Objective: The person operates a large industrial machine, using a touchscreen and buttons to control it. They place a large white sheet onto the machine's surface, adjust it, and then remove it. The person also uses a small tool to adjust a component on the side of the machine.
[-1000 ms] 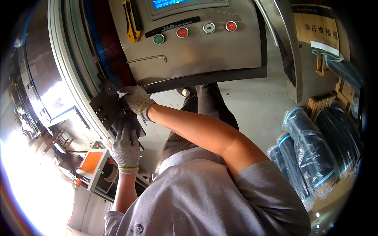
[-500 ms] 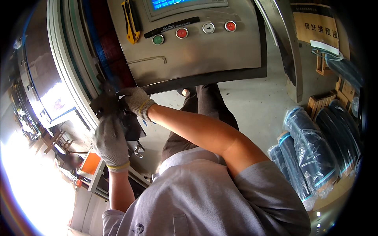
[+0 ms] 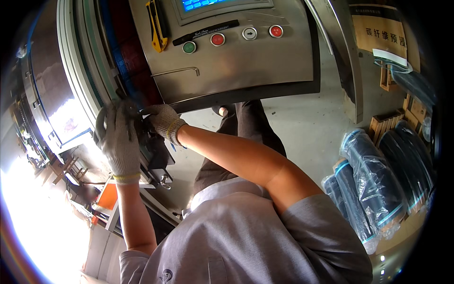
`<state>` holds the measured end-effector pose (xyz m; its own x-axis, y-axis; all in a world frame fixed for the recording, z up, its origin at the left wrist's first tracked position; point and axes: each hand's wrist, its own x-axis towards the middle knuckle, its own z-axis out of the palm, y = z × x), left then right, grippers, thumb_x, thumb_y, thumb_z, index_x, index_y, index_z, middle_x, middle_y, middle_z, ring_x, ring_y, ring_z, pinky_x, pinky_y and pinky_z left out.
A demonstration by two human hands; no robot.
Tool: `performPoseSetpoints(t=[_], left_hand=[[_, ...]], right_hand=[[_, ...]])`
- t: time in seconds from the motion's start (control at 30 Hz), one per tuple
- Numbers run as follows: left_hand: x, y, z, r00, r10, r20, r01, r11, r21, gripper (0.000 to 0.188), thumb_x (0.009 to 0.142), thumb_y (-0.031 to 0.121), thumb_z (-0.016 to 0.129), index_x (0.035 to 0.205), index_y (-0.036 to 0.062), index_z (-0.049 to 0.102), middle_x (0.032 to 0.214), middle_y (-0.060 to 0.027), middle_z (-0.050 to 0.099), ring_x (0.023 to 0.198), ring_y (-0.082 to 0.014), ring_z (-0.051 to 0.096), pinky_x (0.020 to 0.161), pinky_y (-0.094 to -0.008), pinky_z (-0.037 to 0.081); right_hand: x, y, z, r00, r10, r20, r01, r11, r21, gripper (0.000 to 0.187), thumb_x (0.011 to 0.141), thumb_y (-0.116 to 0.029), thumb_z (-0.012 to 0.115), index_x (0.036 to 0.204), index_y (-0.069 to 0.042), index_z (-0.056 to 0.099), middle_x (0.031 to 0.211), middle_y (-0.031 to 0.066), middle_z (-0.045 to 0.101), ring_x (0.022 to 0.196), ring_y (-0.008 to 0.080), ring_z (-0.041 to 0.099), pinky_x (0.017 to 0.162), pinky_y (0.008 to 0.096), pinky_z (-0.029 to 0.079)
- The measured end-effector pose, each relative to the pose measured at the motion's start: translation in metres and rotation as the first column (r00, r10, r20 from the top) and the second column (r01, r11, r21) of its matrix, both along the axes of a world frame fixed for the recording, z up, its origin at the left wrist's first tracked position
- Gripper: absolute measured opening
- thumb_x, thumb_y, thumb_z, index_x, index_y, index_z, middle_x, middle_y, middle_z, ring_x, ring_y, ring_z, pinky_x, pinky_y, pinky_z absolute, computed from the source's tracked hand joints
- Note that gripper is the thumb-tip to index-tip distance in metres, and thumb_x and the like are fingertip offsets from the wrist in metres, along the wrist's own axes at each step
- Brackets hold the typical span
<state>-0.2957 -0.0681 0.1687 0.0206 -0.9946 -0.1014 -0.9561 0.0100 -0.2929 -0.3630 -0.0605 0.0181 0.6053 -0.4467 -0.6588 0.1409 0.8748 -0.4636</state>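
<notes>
My left hand (image 3: pixel 119 144), in a grey knit glove, reaches over a dark mechanical block at the machine's side rail. Its fingers are stretched upward and slightly apart, covering most of the block. My right hand (image 3: pixel 164 122), also gloved, comes in from the right with its fingers bent against the block's right side. Its fingertips are partly hidden in shadow there. Below the hands, the black lower part (image 3: pixel 161 158) of the mechanism shows, with a small metal ring (image 3: pixel 165 183) under it. The light metal rail (image 3: pixel 78 61) runs up beside the block.
A steel control panel (image 3: pixel 236 66) holds push buttons, a screen, a yellow utility knife (image 3: pixel 157 26), a black marker (image 3: pixel 205 32) and an L-shaped hex key (image 3: pixel 177 71). Plastic-wrapped dark rolls (image 3: pixel 373 175) stand at right, near a cardboard box (image 3: pixel 380 28). Bright light floods the lower left.
My left hand has moved up and a little left, from below the dark block to over it. My right hand stays in nearly the same place.
</notes>
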Motion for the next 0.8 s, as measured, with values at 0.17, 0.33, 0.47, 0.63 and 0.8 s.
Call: performPoseSetpoints(t=[0.17,0.33,0.47,0.63,0.8], left_hand=[[-0.018,0.069,0.009,0.926,0.187,-0.329,-0.187,0.982,0.032,0.026,0.084,0.009,0.067,0.11,0.0079,0.07,0.113,-0.009,0.07,0.099,-0.0254,0.068,0.089,-0.0351,0.051],[-0.034,0.103,0.004,0.874,0.428,-0.228,-0.39,0.9,0.194,0.028,0.09,0.016,0.061,0.116,0.0063,0.068,0.117,-0.0168,0.067,0.096,-0.035,0.068,0.083,-0.0405,0.055],[-0.036,0.105,0.002,0.81,0.535,-0.242,-0.453,0.831,0.322,0.03,0.093,0.015,0.057,0.118,0.0012,0.065,0.117,-0.0205,0.066,0.099,-0.0353,0.068,0.085,-0.0409,0.054],[-0.03,0.109,-0.003,0.822,0.484,-0.302,-0.409,0.869,0.28,0.031,0.093,0.015,0.057,0.119,0.0005,0.065,0.115,-0.0215,0.067,0.099,-0.036,0.068,0.084,-0.0406,0.054],[-0.028,0.114,-0.006,0.832,0.475,-0.287,-0.405,0.873,0.272,0.031,0.092,0.016,0.057,0.12,0.0059,0.066,0.122,-0.0183,0.065,0.098,-0.0357,0.068,0.083,-0.0415,0.055]], right_hand=[[-0.001,0.001,0.003,0.999,0.023,-0.046,-0.027,0.997,-0.078,0.04,0.084,0.0,0.057,0.124,-0.001,0.063,0.085,0.0138,0.071,0.067,0.0169,0.064,0.06,0.0307,0.052],[-0.002,0.001,0.004,1.0,-0.005,-0.023,0.003,0.999,-0.052,0.038,0.083,0.0,0.058,0.12,-0.001,0.066,0.083,0.0148,0.071,0.064,0.0196,0.065,0.06,0.0323,0.052],[-0.003,0.002,0.001,1.0,0.021,-0.021,-0.023,0.996,-0.09,0.036,0.084,-0.002,0.058,0.12,-0.001,0.066,0.081,0.013,0.071,0.065,0.018,0.065,0.062,0.0302,0.052],[-0.003,0.002,0.005,1.0,-0.003,0.006,0.003,0.999,-0.032,0.034,0.085,-0.003,0.058,0.117,-0.001,0.067,0.08,0.0127,0.071,0.065,0.0173,0.065,0.061,0.0299,0.052],[-0.003,0.0,0.004,1.0,0.016,0.01,-0.016,0.999,-0.028,0.031,0.086,-0.002,0.056,0.114,-0.001,0.069,0.078,0.0111,0.07,0.063,0.016,0.064,0.06,0.0293,0.052]])
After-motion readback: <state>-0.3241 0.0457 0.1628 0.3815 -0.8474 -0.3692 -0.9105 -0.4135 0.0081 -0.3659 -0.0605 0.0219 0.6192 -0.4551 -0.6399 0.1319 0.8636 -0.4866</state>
